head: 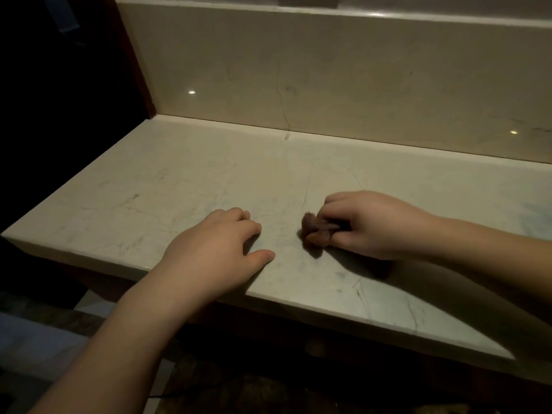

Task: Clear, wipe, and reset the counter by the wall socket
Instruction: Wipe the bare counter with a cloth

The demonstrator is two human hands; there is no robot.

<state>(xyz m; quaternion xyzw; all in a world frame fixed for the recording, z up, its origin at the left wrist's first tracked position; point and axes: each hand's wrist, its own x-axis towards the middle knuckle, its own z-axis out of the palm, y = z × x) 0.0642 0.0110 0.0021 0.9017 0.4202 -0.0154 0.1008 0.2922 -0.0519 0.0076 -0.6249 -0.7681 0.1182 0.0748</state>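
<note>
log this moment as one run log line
stage: wiping | right hand: grips brown cloth on counter | left hand: rests on counter near front edge, holds nothing | wall socket: not in view

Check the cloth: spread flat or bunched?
Bunched. The cloth is a small brown wad pinched in the right hand, resting on the counter.

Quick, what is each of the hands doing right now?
Left hand: open, holding nothing, fingers resting on the counter.
Right hand: closed around a small brown cloth on the counter.
</note>
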